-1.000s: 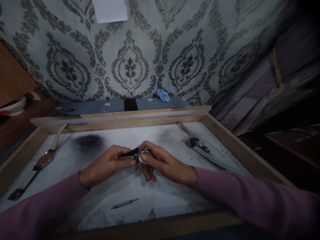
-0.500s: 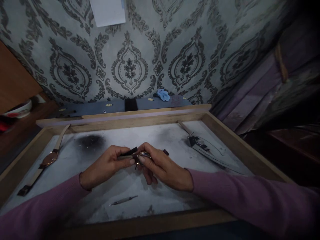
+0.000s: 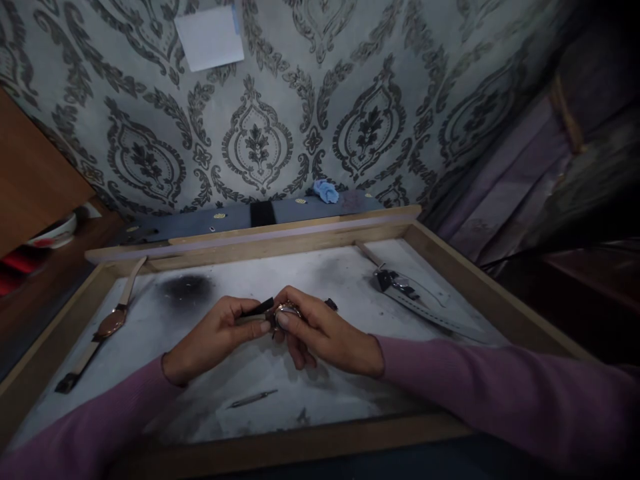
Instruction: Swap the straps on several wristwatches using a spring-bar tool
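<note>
My left hand (image 3: 217, 335) pinches a dark watch strap (image 3: 257, 311) between thumb and fingers. Close against it, my right hand (image 3: 325, 330) is closed round a round watch case (image 3: 287, 311), thumb on its face. Strap and case meet between the two hands; the exact joint is too small to make out. A thin metal tool (image 3: 253, 399) lies on the white tray floor in front of my hands. At the left lies a watch (image 3: 111, 323) with a brown face and a pale strap.
A wooden-rimmed tray (image 3: 295, 235) surrounds the work. Inside, at the right, lie straps and a watch part (image 3: 401, 283). A small dark piece (image 3: 331, 304) sits beyond my right hand. Behind the tray is a blue crumpled cloth (image 3: 326, 191); a bowl (image 3: 56, 232) stands at the left.
The view has shifted slightly, so the left watch and tray edge appear further right. Both hands keep their hold, with hardly any movement.
</note>
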Available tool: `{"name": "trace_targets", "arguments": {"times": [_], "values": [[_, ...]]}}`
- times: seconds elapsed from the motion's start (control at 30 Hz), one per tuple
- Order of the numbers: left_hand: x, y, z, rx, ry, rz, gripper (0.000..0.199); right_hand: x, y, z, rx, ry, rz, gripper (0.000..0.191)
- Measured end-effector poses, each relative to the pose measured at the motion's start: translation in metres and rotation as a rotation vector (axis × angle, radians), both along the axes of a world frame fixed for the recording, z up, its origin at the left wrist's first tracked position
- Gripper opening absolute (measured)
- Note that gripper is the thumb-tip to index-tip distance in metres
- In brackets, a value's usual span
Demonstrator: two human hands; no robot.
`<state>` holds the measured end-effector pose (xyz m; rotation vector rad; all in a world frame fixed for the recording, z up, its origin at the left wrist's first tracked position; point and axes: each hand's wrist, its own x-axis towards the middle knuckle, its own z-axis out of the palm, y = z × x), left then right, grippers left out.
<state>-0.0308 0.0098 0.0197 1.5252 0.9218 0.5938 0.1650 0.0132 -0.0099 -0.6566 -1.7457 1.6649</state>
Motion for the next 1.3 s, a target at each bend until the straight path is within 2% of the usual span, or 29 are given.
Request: {"name": "trace_targets", "arguments": {"times": [0.3,0.77,0.93,1.3], "values": [[-0.0018,0.001,-0.0007,0.046,0.0,0.0,0.019,0.0023,0.0017,0.0016,0.01,0.0,-0.001,0.021],[0.0014,0.0009,-0.0021,-0.028,-0.016,0.083,0.02,-0.0007,0.0034,-0.0002,-0.162,0.081,-0.002,0.019],[0.0023,-0.0008,-0.004,-0.054,-0.043,0.107,0.02,0.0004,0.0039,-0.0009,-0.145,0.082,-0.008,0.017],[0.0045,-0.0024,-0.0014,0.014,-0.055,0.118,0.022,0.0001,0.0016,-0.0019,-0.013,0.059,-0.058,0.024]]}}
